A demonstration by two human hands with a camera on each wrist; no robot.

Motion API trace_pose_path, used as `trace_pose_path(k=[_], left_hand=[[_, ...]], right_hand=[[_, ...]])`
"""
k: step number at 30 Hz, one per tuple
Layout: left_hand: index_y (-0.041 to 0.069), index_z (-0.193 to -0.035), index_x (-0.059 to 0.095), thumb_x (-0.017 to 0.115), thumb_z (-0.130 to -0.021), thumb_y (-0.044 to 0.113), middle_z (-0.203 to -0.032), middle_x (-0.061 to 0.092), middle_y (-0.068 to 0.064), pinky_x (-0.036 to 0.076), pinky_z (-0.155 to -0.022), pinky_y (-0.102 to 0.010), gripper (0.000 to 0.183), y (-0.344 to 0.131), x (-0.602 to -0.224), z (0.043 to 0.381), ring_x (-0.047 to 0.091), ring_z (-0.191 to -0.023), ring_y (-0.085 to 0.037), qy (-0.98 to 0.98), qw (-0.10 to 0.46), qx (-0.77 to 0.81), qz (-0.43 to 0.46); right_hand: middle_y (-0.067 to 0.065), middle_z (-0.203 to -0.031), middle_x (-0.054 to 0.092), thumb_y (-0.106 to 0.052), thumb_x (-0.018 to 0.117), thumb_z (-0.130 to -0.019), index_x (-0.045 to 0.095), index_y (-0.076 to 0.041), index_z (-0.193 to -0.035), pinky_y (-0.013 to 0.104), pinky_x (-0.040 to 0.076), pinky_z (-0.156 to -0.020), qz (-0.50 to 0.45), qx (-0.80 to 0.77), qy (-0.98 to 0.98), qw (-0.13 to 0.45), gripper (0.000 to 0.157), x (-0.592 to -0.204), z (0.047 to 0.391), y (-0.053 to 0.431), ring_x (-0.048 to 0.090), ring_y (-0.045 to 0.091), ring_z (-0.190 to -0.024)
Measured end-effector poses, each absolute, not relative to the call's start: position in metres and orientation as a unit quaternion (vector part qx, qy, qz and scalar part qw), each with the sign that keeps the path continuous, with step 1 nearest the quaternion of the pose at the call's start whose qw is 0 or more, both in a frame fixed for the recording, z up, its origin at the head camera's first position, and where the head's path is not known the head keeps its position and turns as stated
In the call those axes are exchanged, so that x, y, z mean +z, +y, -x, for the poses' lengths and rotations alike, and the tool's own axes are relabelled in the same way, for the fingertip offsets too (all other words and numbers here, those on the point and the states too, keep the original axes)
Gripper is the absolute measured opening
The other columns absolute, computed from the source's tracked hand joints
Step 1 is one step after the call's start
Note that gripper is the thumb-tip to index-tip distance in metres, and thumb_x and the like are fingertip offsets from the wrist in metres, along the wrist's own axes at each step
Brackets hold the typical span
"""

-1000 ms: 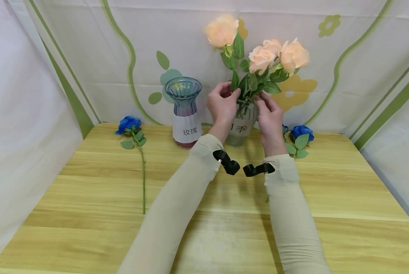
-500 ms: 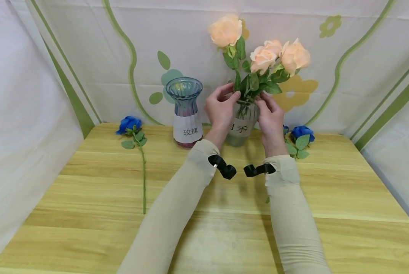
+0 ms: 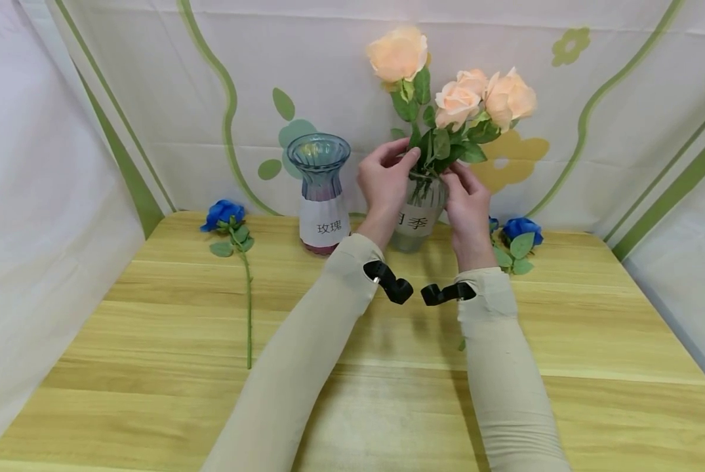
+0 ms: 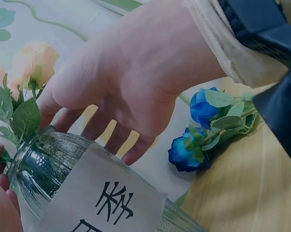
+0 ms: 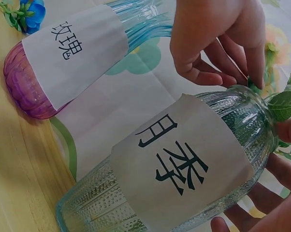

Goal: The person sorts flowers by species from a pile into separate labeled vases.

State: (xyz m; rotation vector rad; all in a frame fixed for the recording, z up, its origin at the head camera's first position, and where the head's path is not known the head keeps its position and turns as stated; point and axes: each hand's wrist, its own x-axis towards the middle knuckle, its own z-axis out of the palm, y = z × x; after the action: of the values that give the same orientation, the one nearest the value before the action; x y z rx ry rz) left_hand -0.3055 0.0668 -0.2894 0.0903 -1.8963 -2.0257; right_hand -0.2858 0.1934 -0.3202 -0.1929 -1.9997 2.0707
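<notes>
In the head view, my left hand [image 3: 384, 180] pinches the leafy stem of the left peach rose [image 3: 398, 56], just above the rim of a clear ribbed glass vase [image 3: 411, 242]. The vase stands upright and bears a white label with black characters. My right hand [image 3: 467, 203] holds the vase at its neck from the right. In the left wrist view its fingers [image 4: 119, 133] spread along the glass. Several more peach roses [image 3: 508, 98] lean right in the same vase. The left thumb and index finger partly hide the pinched stem.
A blue-to-purple glass vase [image 3: 322, 183] with a white label stands left of the clear one. One blue rose [image 3: 223, 215] lies at the table's left. More blue roses [image 3: 521, 231] lie at the right, partly hidden by my right arm. A printed curtain [image 3: 222, 39] hangs behind.
The left peach rose has swung to the right, nearer the other flowers. My left hand dipped slightly left, then came back up and right. The right hand stays at the vase neck.
</notes>
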Motion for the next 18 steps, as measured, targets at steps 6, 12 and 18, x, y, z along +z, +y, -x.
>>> trace_pose_path(k=[6, 12, 18], left_hand=[[0.025, -0.102, 0.078, 0.08, -0.084, 0.026, -0.093, 0.072, 0.011, 0.053, -0.071, -0.017, 0.018, 0.069, -0.291, 0.308, 0.064, -0.085, -0.001, -0.684, 0.181, -0.706, -0.035], [0.026, -0.104, 0.077, 0.08, -0.083, 0.022, -0.098, 0.072, 0.012, 0.052, -0.073, -0.019, 0.021, 0.06, -0.299, 0.305, 0.064, -0.088, -0.002, -0.683, 0.18, -0.707, -0.031], [0.023, -0.108, 0.076, 0.08, -0.084, 0.021, -0.103, 0.073, 0.011, 0.054, -0.073, -0.019, 0.024, 0.051, -0.304, 0.294, 0.065, -0.088, -0.004, -0.675, 0.196, -0.712, 0.004]], right_hand=[[-0.007, -0.148, 0.049, -0.035, 0.056, -0.1, 0.057, -0.036, -0.137, 0.034, 0.035, -0.088, 0.07, 0.713, -0.685, 0.13, 0.037, -0.321, 0.286, 0.193, 0.042, 0.013, -0.128], [-0.008, -0.15, 0.047, -0.036, 0.055, -0.1, 0.056, -0.035, -0.139, 0.033, 0.035, -0.088, 0.071, 0.713, -0.687, 0.123, 0.039, -0.321, 0.287, 0.193, 0.042, 0.013, -0.128], [-0.007, -0.151, 0.045, -0.036, 0.054, -0.1, 0.054, -0.035, -0.14, 0.034, 0.034, -0.09, 0.07, 0.716, -0.685, 0.116, 0.04, -0.321, 0.288, 0.194, 0.041, 0.013, -0.129]])
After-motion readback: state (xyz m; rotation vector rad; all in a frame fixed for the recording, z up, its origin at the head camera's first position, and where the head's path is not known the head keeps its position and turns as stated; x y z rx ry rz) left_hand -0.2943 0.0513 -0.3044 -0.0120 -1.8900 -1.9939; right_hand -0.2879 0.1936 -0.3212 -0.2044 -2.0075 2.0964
